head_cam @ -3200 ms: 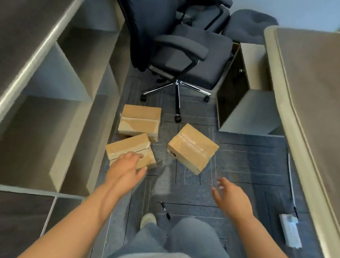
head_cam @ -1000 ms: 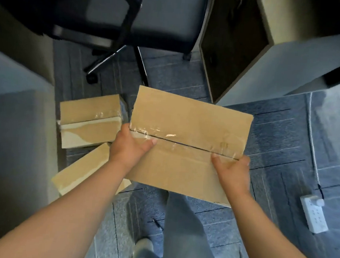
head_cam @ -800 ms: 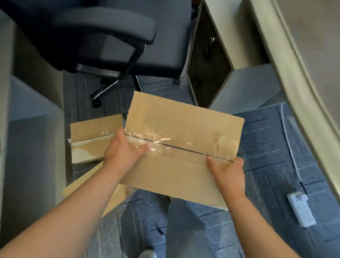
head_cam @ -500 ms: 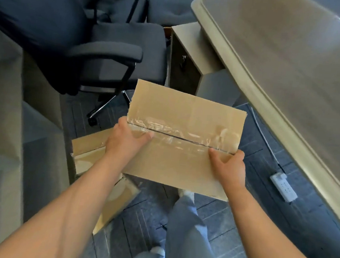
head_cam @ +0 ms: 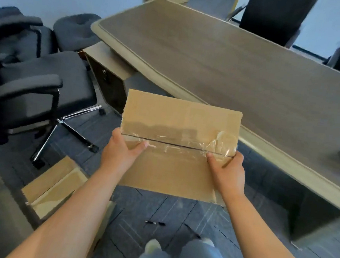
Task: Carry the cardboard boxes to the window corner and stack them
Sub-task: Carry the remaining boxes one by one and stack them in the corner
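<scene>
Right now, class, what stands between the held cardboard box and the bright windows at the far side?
The long desk lies across the straight line from the box to the windows, with dark chairs behind it.

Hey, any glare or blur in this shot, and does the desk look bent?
Head view: glare on the clear tape across the held box; the desk edge bows, likely wide-angle distortion; the floor box and office chair look softly smeared.

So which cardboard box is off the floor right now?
The lifted box, gripped at its ends by the left hand and right hand. The other box in view lies on the carpet at lower left.
</scene>
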Available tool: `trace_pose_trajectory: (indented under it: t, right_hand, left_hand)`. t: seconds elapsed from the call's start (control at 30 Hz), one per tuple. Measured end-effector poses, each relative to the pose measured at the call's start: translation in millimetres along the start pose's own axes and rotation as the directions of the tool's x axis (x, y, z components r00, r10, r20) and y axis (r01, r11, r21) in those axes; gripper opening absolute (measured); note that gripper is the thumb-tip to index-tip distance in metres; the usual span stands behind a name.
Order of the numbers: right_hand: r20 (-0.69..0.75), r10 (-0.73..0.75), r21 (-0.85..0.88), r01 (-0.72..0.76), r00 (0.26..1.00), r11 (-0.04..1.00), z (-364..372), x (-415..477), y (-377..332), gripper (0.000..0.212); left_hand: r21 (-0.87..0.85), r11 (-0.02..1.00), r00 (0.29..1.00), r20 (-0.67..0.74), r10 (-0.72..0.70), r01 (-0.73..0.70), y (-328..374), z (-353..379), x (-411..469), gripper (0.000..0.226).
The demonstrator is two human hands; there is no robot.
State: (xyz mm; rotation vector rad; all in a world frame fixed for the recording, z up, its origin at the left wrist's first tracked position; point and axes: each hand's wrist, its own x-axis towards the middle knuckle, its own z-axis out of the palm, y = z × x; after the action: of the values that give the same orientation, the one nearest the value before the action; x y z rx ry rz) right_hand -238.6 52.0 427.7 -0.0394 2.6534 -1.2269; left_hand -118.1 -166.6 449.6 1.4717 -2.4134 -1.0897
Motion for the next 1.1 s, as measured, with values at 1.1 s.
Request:
trace_pose_trajectory:
  t: [1.1]
  right_hand:
    - [-0.678, 0.649, 0.534, -0.376, 0.345, 0.758, -483, -163, 392, 0.06]
  left_hand:
    - [-0.255, 0.567, 0.3, 0.643, 0.704, -0.784, 354, 403, -444, 0.059]
